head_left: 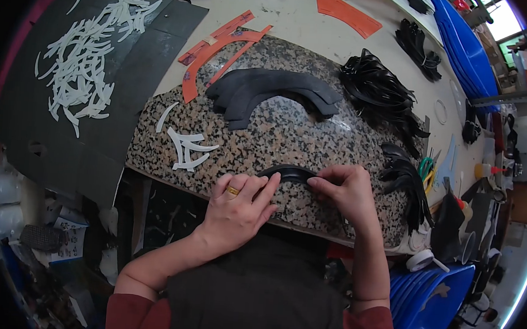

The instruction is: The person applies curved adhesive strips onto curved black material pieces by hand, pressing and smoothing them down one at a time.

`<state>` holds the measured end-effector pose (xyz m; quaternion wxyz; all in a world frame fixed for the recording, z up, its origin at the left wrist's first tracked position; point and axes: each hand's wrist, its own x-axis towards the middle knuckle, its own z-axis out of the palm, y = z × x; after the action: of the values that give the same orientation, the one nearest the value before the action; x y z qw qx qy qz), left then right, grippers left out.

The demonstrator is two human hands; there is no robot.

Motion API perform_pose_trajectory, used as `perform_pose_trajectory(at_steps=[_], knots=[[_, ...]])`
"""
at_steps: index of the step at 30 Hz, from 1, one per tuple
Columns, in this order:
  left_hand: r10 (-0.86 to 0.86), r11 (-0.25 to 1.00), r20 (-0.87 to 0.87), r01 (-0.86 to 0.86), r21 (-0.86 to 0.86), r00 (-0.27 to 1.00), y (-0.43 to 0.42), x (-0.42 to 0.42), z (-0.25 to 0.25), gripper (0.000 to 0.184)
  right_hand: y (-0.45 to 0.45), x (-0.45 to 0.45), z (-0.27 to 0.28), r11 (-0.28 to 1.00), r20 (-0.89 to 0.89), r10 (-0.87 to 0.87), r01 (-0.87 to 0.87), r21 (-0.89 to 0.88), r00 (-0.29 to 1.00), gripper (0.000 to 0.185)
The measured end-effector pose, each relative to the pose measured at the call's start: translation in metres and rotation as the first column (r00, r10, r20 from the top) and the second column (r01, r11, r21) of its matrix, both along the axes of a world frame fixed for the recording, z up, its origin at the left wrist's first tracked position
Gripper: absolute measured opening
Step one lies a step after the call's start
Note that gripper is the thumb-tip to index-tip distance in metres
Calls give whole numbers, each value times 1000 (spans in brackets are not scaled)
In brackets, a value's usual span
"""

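At the near edge of a speckled stone slab [290, 130], a narrow curved black strip [294, 174] lies between my hands. My left hand [236, 208], with a ring on one finger, presses its fingertips onto the strip's left part. The right end is pinched between the thumb and fingers of my right hand [348, 193]. Beyond them rests a stack of wide, curved dark pieces [269, 88]. Several small white curved pieces [186, 149] lie on the slab to the left. A bunch of black strips [406, 180] sits to the right of my right hand.
White curved pieces [84, 60] are heaped on a dark board [131, 88] at the left. Orange templates [222, 51] lie behind the slab's left side. Glossy black strips [376, 87] pile up at the back right. Stacked blue bins [431, 304] stand below right.
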<state>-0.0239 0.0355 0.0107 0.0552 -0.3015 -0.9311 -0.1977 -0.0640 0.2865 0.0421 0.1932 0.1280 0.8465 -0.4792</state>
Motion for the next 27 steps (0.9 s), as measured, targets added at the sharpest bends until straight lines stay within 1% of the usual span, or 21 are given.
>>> perform_pose_trajectory(at_steps=[1,2,4,5,8,11,14,20,23,24,26,27], knots=[[-8,1000,23,8,-18,1000,2,-2,3,62,0,1,-1,1000,-17,5,-4,29,1000,20],[-67,997,31,66,37,997,5,-8,4,63,-1,1,-2,998,-33,10,-8,59,999,21],[-185,973,42,177,148,982,9,-20,6,65,-1,4,-4,991,-121,63,-48,129,991,22],[-230,960,133,202,196,964,10,-19,-1,66,0,6,-4,984,-165,92,-64,166,982,23],[-221,971,87,211,109,971,8,-14,-2,61,9,19,4,966,-160,96,-53,253,983,22],[-184,981,91,177,83,979,11,-9,-1,63,28,30,0,996,16,-86,86,24,996,21],[-171,983,80,165,78,982,13,-9,-6,66,33,31,1,988,33,-148,149,-49,988,20],[-102,994,-8,102,-28,995,32,-10,-2,70,29,23,1,985,97,-169,170,5,981,23],[-87,995,3,87,-48,996,45,-11,-2,70,28,24,-9,978,-10,-101,101,180,995,26],[-87,993,3,87,-74,996,49,-10,-1,70,26,27,-7,953,-89,-35,60,297,995,27],[-88,988,1,87,-125,996,54,-10,3,70,21,39,-2,850,-217,124,9,526,968,28],[-109,989,-29,105,-104,994,55,-12,3,70,24,47,-2,835,-245,131,26,550,961,27]])
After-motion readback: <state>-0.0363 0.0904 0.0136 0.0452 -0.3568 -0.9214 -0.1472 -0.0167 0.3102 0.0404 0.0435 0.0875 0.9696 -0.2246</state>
